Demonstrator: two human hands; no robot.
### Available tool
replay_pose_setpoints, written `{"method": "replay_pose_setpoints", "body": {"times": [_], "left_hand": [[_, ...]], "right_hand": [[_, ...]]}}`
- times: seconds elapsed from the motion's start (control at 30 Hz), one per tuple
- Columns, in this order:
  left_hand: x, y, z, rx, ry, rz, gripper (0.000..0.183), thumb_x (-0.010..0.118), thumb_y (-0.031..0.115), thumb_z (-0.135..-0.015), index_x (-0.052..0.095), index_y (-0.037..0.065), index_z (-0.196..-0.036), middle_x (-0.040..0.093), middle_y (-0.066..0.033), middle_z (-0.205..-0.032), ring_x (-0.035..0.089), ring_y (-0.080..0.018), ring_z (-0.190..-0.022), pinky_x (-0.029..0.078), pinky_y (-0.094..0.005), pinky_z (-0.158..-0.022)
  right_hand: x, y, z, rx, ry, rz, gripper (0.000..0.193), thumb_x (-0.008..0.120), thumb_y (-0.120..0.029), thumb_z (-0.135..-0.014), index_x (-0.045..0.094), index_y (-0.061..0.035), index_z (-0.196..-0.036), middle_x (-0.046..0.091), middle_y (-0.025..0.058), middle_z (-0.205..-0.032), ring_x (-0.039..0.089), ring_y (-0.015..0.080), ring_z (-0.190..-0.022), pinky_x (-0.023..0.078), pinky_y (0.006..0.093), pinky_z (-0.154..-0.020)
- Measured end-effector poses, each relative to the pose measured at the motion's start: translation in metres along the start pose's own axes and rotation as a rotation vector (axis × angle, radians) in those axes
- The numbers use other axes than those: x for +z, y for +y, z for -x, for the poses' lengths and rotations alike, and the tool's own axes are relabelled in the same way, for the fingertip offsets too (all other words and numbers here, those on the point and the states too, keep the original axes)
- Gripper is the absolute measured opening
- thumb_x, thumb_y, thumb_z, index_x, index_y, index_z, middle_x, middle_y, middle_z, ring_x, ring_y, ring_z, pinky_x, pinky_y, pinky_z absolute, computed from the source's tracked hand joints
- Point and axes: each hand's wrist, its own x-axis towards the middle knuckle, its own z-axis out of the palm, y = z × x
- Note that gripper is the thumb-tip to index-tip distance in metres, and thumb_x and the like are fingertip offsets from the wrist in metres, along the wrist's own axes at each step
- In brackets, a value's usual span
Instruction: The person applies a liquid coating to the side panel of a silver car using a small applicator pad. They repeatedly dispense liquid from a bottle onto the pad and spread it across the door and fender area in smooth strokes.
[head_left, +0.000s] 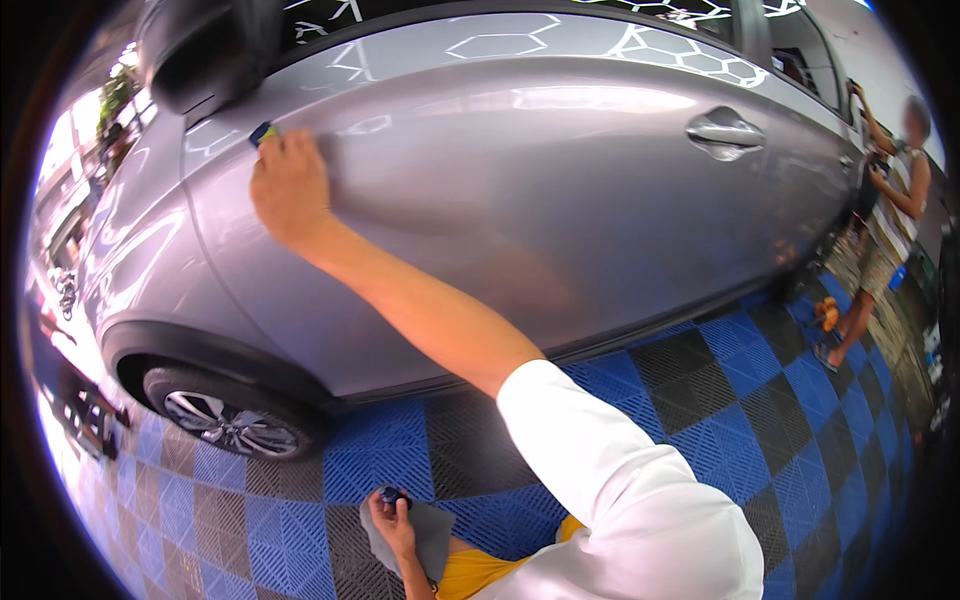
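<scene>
Silver car door [520, 220]. Door's upper front: right hand [288, 190], fingertips closed on block [262, 133] jutting past them. Below door: left hand [393, 524], fingers curled round dark object [391, 494].

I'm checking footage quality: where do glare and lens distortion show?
Head view: hexagonal light reflections along the upper silver car door, pale glare left of its door handle. Head view: checkered floor tiles curve toward the black rim; left background washed out.

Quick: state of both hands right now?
Left hand: closed around a small dark object, gray cloth behind it.
Right hand: holding a small dark-and-yellow block against the car door.
</scene>
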Motion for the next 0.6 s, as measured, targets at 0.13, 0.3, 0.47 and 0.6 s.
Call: {"method": "replay_pose_setpoints", "body": {"times": [0.13,0.3,0.47,0.6], "left_hand": [[-0.009,0.009,-0.001,-0.025,0.027,-0.055,0.042,0.071,0.009,-0.102,0.048,-0.001,-0.135,0.061,-0.0116,-0.114,0.064,-0.0209,-0.101,0.054,-0.0342,-0.093],[-0.014,0.017,-0.006,-0.038,0.066,-0.173,0.041,0.069,0.012,-0.104,0.046,-0.001,-0.136,0.06,-0.011,-0.112,0.064,-0.0205,-0.102,0.053,-0.0338,-0.093],[-0.017,0.017,-0.011,-0.047,0.054,-0.195,0.043,0.071,0.014,-0.104,0.047,-0.001,-0.136,0.061,-0.0102,-0.112,0.064,-0.0199,-0.101,0.053,-0.0332,-0.093],[-0.024,0.01,-0.01,-0.023,0.062,-0.133,0.045,0.074,0.014,-0.102,0.048,-0.001,-0.135,0.062,-0.0097,-0.111,0.064,-0.0192,-0.101,0.053,-0.0326,-0.093]], "right_hand": [[-0.078,0.126,0.018,0.142,0.11,0.181,0.015,0.066,-0.013,-0.093,0.075,-0.0048,-0.083,0.066,0.0121,-0.093,0.062,0.0321,-0.093,0.044,0.0502,-0.093],[-0.188,0.286,0.027,0.262,0.133,0.342,0.023,0.074,-0.024,-0.092,0.076,-0.0095,-0.075,0.067,0.0093,-0.082,0.064,0.0291,-0.087,0.042,0.0472,-0.088],[-0.26,0.403,0.029,0.476,0.053,0.46,0.024,0.071,-0.031,-0.093,0.083,-0.0119,-0.085,0.071,0.0106,-0.087,0.066,0.0324,-0.09,0.04,0.0492,-0.091],[-0.279,0.464,0.033,0.67,0.023,0.494,0.022,0.075,-0.037,-0.088,0.085,-0.0209,-0.1,0.078,0.0096,-0.099,0.07,0.0324,-0.102,0.04,0.0512,-0.097]]}}
